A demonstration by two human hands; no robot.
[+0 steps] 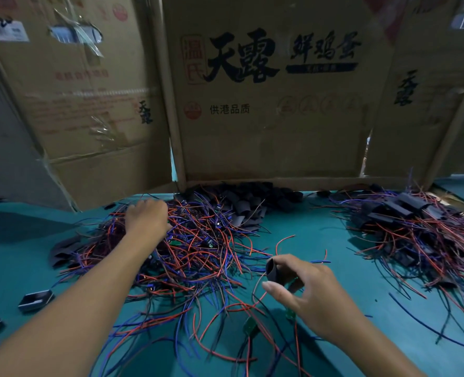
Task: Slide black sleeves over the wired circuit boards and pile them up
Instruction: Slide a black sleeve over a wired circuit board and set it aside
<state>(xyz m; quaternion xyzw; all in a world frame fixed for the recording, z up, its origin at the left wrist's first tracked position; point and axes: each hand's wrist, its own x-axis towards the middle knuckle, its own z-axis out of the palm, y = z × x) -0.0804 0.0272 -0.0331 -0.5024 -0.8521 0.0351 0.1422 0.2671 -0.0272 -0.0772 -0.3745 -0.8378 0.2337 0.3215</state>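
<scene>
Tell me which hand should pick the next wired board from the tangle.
Left. The left hand already reaches into the tangle of wired boards; the right hand holds a black sleeve.

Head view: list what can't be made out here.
- Left hand: its fingers are buried in the wire pile, so what they touch is hidden.
- Black sleeve in the right hand: the fingers cover its far end, so whether a board is inside cannot be told.
- Small print on the cardboard box: blurred.
- Finished pile: cut off by the right edge.
</scene>
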